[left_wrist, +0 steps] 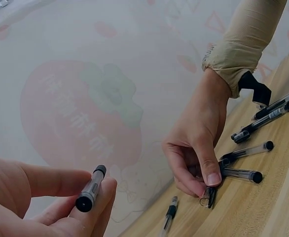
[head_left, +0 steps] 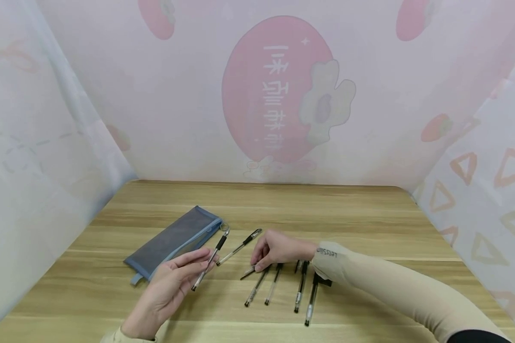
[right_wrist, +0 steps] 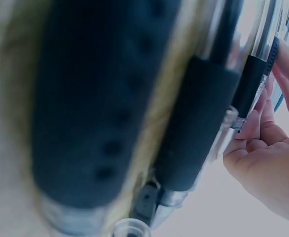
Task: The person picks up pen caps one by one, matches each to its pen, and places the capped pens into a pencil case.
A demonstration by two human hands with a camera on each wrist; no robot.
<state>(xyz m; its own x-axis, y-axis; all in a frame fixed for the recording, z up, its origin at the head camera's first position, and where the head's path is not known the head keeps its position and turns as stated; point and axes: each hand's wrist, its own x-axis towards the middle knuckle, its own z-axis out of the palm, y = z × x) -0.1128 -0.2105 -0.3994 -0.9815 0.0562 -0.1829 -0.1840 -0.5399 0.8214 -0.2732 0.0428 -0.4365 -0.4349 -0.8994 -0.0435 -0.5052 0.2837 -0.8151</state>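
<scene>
Pens on the table, beside the blue-grey pouch, are better taken singly: my right hand pinches one pen, which should be lightly, so neighbours do not roll. My left hand holds another pen between thumb and fingers. Barrels are clear, grips black.

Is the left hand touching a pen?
Touching. The left wrist view shows the left hand pinching the pen from both sides, with no gap.
</scene>
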